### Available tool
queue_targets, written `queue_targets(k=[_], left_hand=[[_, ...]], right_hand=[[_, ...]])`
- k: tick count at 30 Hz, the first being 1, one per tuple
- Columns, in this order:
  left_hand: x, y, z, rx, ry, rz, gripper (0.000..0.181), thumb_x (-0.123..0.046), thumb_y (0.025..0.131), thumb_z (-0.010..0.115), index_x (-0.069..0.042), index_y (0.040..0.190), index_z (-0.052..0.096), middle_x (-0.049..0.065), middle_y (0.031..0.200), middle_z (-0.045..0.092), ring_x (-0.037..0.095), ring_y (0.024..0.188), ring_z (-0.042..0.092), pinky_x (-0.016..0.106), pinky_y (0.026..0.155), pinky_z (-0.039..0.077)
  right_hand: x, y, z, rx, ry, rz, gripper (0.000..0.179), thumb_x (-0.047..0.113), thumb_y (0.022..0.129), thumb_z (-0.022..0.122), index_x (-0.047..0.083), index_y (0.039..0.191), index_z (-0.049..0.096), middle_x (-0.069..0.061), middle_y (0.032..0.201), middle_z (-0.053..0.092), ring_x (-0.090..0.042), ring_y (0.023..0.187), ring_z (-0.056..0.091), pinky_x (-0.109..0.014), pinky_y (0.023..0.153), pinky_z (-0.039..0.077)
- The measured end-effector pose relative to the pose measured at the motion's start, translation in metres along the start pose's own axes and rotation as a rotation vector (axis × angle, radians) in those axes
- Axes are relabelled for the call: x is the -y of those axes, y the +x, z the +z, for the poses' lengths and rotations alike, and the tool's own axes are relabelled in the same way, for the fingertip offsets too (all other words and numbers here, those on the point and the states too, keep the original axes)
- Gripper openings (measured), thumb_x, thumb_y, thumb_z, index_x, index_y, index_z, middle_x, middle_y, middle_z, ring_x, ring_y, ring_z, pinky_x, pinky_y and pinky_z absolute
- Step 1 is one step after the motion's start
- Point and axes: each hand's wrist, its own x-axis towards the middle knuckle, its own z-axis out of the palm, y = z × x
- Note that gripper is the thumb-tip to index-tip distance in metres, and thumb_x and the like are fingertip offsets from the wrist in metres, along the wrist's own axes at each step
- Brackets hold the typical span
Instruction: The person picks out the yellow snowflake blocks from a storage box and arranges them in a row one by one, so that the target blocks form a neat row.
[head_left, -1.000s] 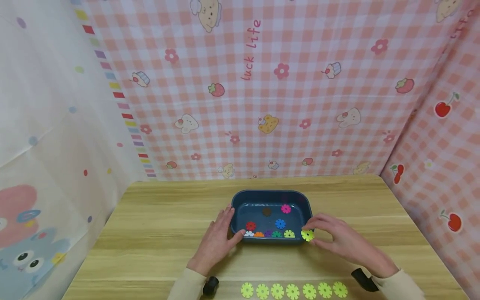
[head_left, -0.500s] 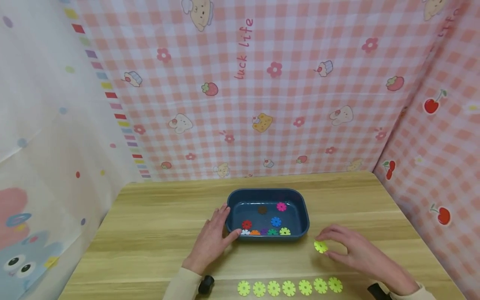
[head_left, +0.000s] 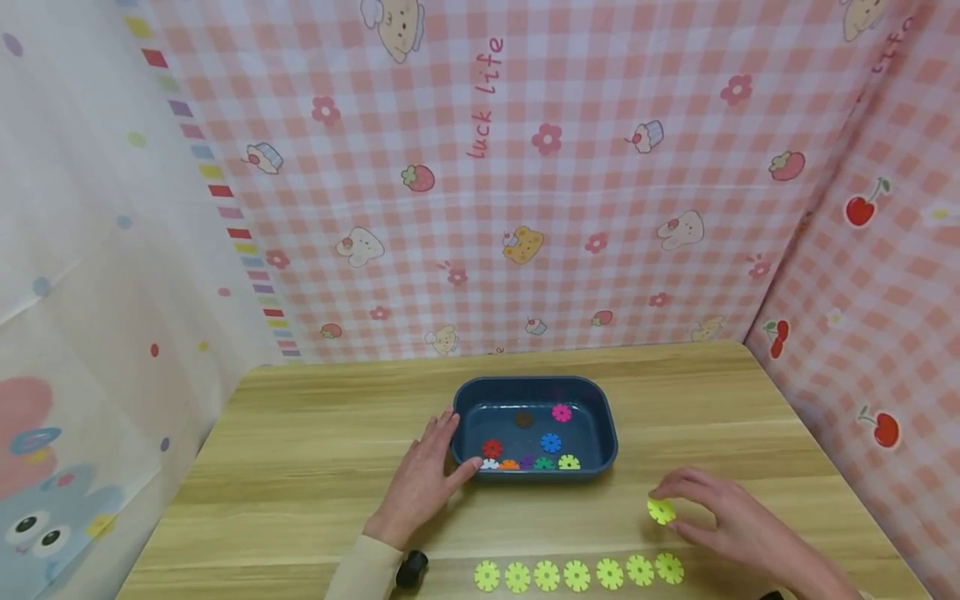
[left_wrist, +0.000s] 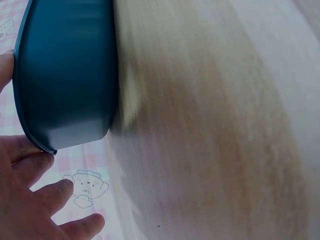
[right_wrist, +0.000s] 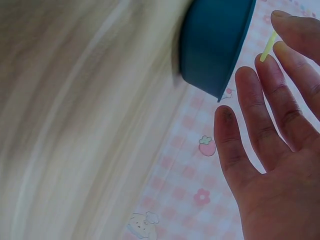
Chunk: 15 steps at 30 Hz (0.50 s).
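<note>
My right hand pinches a yellow-green notched plastic disc between thumb and fingertips, above the table right of the box. In the right wrist view that disc shows edge-on. My left hand holds the front left corner of a dark blue plastic box, with the thumb over the front rim and fingers along the left side. Inside lie several discs, among them a pink disc, a blue disc and a red disc. The front wall partly hides others.
Several yellow-green discs lie in a row along the table's near part, such as the middle disc. The wooden table ends at a checked cloth wall behind, with more cloth on both sides.
My right hand has moved from over the box's front right corner to the right and nearer, carrying the disc out. The left hand stays at the box. The head view has shifted slightly.
</note>
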Motion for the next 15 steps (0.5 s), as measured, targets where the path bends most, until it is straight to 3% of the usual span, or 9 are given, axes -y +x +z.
queue_targets(k=[10,15], left_hand=[[0.001,0.000,0.002,0.009,-0.010,-0.004,0.080,-0.053,0.100,0.062,-0.003,0.159,0.038,0.011,0.168,0.030,0.038,0.154,0.026,0.063,0.119,0.028],[0.001,-0.001,0.001,0.013,-0.013,-0.008,0.081,-0.053,0.101,0.062,-0.004,0.160,0.037,0.011,0.169,0.029,0.038,0.155,0.025,0.063,0.120,0.027]], right_hand=[[-0.005,-0.019,0.000,0.033,0.056,0.050,0.046,0.001,0.075,0.089,0.020,0.113,0.073,0.009,0.108,0.066,-0.009,0.094,0.063,-0.003,0.087,0.043],[-0.008,-0.029,-0.001,0.091,0.056,0.114,0.039,0.009,0.080,0.088,0.022,0.114,0.074,0.009,0.109,0.066,-0.008,0.095,0.062,-0.011,0.081,0.050]])
